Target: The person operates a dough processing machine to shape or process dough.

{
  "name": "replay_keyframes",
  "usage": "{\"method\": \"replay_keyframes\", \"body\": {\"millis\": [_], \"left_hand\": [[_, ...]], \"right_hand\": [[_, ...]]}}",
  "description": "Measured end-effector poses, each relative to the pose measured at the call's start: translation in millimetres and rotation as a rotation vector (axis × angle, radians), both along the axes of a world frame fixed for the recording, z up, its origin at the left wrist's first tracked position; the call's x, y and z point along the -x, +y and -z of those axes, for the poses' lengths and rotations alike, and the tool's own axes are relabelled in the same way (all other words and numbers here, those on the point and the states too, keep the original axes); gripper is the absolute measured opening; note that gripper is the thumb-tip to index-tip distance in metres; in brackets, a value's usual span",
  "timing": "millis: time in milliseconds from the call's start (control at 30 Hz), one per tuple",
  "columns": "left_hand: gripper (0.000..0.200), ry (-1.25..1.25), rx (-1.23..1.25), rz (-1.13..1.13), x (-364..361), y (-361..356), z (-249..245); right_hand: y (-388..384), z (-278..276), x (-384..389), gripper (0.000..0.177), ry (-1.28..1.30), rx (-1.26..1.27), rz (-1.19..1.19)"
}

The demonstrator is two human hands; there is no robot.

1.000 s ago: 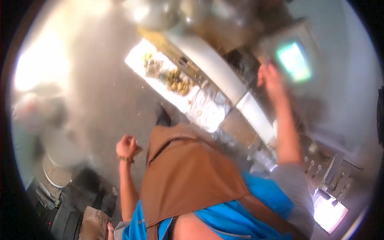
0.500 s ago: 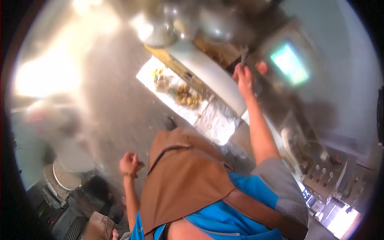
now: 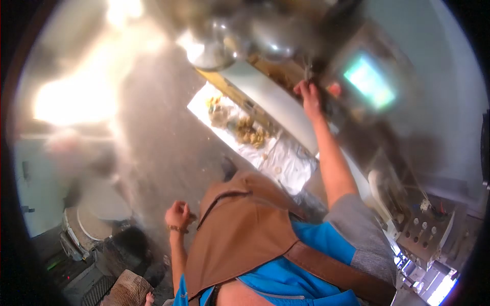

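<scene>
My right hand (image 3: 310, 99) reaches out over the right end of a long pale counter edge (image 3: 278, 102). Its fingers close round a thin, greyish metal tool (image 3: 308, 69) that points away from me; blur hides its kind. My left hand (image 3: 178, 217) hangs low beside my brown apron (image 3: 245, 229), fingers curled, with a band on the wrist and nothing visible in it. Between the hands, a white sheet (image 3: 286, 163) lies below the counter edge, bearing several yellow-brown lumps (image 3: 250, 132).
Shiny rounded metal vessels (image 3: 212, 51) stand at the top, blurred. A lit greenish screen (image 3: 370, 81) is at right, near a small red thing (image 3: 334, 90). A metal panel with knobs (image 3: 423, 227) sits lower right. A round pale-topped container (image 3: 94, 222) stands lower left.
The view has shifted a little, so the sheet and my left hand appear further right and lower. My right hand stays at the same spot by the counter, still on the metal tool.
</scene>
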State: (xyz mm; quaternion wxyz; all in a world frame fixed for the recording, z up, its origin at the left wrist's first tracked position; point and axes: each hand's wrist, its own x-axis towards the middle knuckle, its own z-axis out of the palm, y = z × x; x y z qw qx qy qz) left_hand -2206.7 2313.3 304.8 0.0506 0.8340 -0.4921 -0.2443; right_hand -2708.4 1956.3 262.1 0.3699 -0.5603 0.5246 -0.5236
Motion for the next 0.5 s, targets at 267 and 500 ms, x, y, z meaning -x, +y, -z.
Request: {"method": "replay_keyframes", "body": {"millis": [267, 500], "left_hand": [[0.023, -0.029, -0.007, 0.045, 0.9, 4.3, 2.8], [0.021, -0.066, 0.005, 0.134, 14.5, -25.3, 1.6]], "right_hand": [[8.8, -11.7, 13.7, 0.035, -0.002, -0.060, 0.003], [-0.8, 0.6, 11.1, 0.033, 0.180, -0.003, 0.062]]}}
